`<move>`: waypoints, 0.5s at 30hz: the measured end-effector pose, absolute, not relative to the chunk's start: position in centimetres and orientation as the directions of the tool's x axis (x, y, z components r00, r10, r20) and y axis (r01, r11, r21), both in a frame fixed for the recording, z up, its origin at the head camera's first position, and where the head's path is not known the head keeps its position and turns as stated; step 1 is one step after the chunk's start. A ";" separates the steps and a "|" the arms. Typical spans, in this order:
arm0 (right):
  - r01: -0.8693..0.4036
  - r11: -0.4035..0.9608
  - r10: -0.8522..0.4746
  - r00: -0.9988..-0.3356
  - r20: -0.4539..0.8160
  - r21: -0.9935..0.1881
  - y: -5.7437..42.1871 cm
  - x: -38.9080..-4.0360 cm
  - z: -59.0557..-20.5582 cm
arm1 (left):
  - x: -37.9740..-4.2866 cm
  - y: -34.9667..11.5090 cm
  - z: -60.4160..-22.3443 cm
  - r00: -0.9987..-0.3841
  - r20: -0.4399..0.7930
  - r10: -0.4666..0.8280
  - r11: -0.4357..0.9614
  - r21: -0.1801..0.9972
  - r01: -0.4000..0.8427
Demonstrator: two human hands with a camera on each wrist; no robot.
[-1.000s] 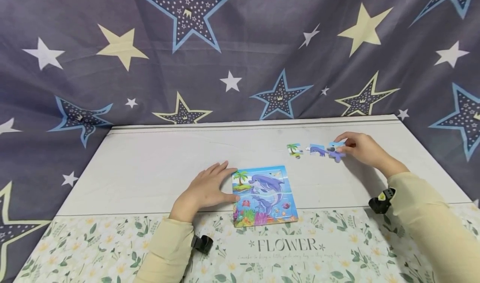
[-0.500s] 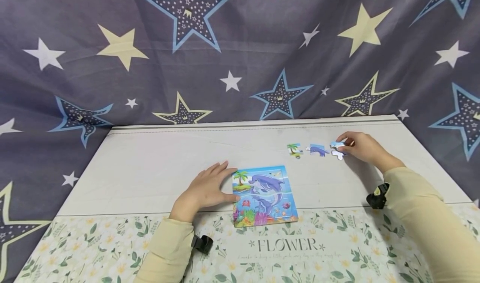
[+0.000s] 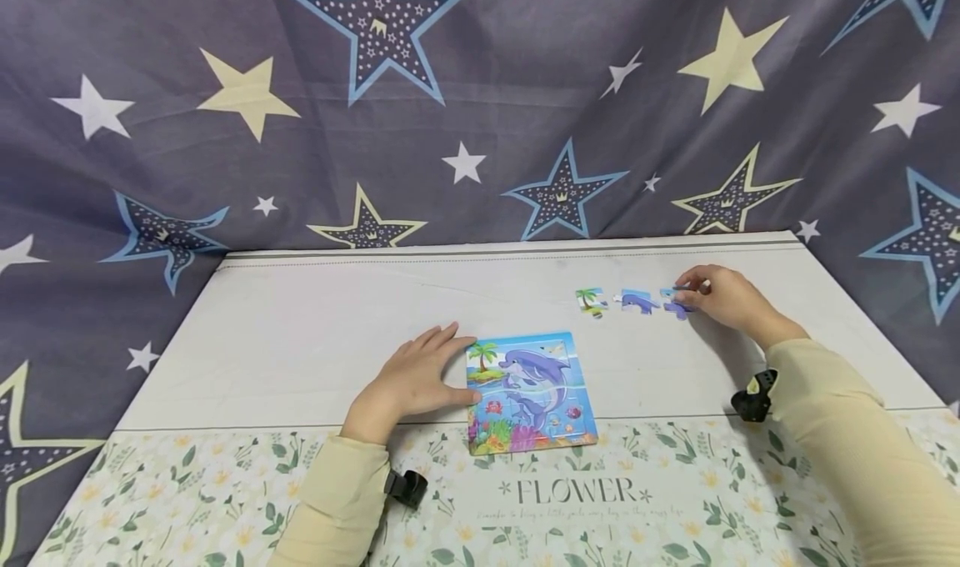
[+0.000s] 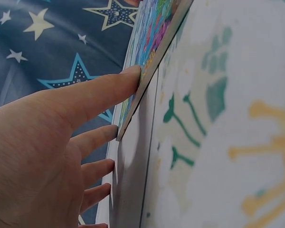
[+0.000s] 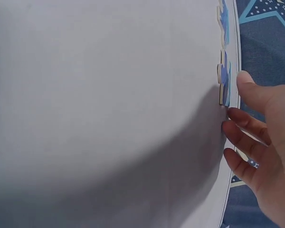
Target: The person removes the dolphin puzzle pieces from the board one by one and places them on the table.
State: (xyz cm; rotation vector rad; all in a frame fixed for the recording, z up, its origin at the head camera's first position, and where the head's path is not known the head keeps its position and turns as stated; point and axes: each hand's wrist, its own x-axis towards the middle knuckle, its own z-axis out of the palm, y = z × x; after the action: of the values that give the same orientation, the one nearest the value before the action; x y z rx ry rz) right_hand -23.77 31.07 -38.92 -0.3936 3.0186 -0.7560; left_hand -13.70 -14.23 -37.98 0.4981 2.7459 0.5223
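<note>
A square dolphin puzzle board (image 3: 529, 393) lies on the table, its picture facing up. My left hand (image 3: 411, 375) rests at its left side with fingers spread; in the left wrist view the thumb (image 4: 99, 92) touches the board's edge. Back right, three puzzle pieces form a row: a palm-tree piece (image 3: 590, 302), a dolphin-head piece (image 3: 636, 302) and a blue-purple piece (image 3: 676, 309). Beside that last one is my right hand (image 3: 723, 298). In the right wrist view the piece (image 5: 223, 78) lies flat, and the thumb (image 5: 246, 80) stands apart from it, the other fingers loosely bent.
The white table (image 3: 337, 300) has a floral strip (image 3: 225, 500) with the word FLOWER along its front. A dark star-patterned curtain (image 3: 480, 67) hangs behind the table and down both sides.
The blue-purple piece, earlier tilted in my right hand, has shifted slightly right and now lies flat at the row's right end. My left hand and the board have stayed put.
</note>
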 end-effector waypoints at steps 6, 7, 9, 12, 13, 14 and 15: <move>-0.233 0.841 -0.232 -0.971 0.063 -0.488 30.8 -23.5 -38.7 | -13.7 -14.3 -38.0 -0.892 -0.223 0.393 0.866 0.415 0.279; -0.238 0.836 -0.234 -0.970 0.071 -0.494 30.6 -23.4 -38.7 | -13.7 -14.3 -38.0 -0.892 -0.224 0.393 0.866 0.415 0.278; -0.251 0.824 -0.240 -0.967 0.088 -0.508 30.3 -23.1 -38.6 | -13.7 -14.3 -37.9 -0.891 -0.225 0.394 0.866 0.416 0.278; -0.284 0.805 -0.264 -0.958 0.113 -0.521 29.5 -22.6 -38.3 | -13.6 -14.4 -38.0 -0.889 -0.217 0.403 0.859 0.425 0.286; -0.297 0.801 -0.275 -0.954 0.121 -0.520 29.2 -22.4 -38.1 | -13.6 -14.3 -37.9 -0.888 -0.218 0.405 0.857 0.428 0.286; -0.306 0.797 -0.287 -0.950 0.121 -0.520 28.9 -22.2 -38.0 | -13.6 -14.3 -37.9 -0.887 -0.215 0.409 0.854 0.432 0.289; -0.317 0.794 -0.299 -0.947 0.121 -0.520 28.6 -22.0 -37.9 | -13.7 -14.3 -37.9 -0.886 -0.213 0.411 0.852 0.436 0.290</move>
State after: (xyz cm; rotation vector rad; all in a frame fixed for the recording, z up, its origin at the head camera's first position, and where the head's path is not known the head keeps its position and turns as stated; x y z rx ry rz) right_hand -21.95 28.58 -37.89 -0.5156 3.0057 -0.8798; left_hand -13.67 -14.31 -37.94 0.5299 2.7288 0.5750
